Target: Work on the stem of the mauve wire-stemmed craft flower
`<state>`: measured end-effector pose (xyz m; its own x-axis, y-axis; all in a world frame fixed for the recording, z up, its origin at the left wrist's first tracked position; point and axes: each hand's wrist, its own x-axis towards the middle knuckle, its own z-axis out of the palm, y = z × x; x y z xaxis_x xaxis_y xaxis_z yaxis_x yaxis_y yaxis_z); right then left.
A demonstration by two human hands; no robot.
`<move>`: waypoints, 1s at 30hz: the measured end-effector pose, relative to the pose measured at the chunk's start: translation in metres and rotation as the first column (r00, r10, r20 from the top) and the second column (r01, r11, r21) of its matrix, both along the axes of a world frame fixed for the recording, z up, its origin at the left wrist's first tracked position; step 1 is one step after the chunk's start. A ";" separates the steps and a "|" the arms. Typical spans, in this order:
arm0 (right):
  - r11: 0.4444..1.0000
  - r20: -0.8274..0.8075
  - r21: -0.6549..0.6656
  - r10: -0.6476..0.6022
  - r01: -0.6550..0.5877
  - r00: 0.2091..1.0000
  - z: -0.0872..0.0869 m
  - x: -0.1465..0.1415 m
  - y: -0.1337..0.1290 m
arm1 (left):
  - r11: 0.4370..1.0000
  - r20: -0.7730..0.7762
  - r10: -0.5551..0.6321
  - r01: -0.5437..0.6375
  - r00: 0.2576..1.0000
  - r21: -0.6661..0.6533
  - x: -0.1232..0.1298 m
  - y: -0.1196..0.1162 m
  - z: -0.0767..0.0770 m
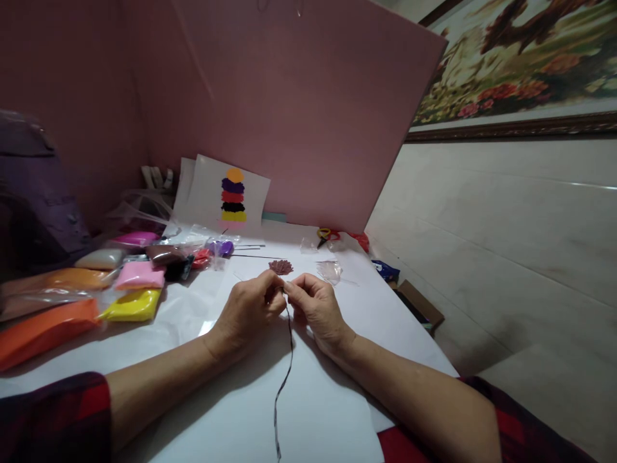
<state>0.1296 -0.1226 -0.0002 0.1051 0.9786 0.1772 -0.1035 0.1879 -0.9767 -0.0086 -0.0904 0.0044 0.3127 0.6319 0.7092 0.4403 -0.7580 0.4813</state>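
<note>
My left hand [251,306] and my right hand [318,307] meet over the white table, thumbs and fingertips pinched together. Just beyond the fingertips sits a dusty-pink flower head [281,267] with many petals. Its stem, if there is one, is hidden by my fingers. A thin, dark, slightly twisted strip [290,347] comes out from between my hands and trails down towards the table's near edge. The pinched end of the strip is covered by the fingers, so I cannot tell exactly which hand grips which part.
Bags of coloured clay, such as orange [51,331], yellow [132,305] and pink [139,275], lie at the left. Thin dark wires [255,256] and a clear plastic bag [330,271] lie beyond my hands. Scissors [328,236] rest at the back. A colour sheet [253,193] leans against the pink board.
</note>
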 end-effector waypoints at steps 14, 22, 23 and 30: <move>0.999 -0.082 -0.044 -0.026 0.023 0.996 0.000 0.003 -0.001 | 0.927 0.286 -0.234 0.302 0.929 -0.222 -0.004 0.006 -0.003; 1.000 -0.039 -0.003 0.001 -0.002 0.999 -0.002 0.004 0.000 | 0.966 0.121 -0.209 0.224 0.971 -0.128 -0.005 0.003 0.000; 1.000 -0.035 -0.001 -0.002 0.002 0.999 -0.003 0.004 0.000 | 0.970 0.100 -0.200 0.211 0.975 -0.118 -0.004 0.002 0.000; 0.999 -0.007 -0.011 -0.034 0.034 0.999 -0.002 0.002 0.001 | 0.991 0.074 -0.086 0.094 0.994 -0.101 -0.002 0.003 -0.002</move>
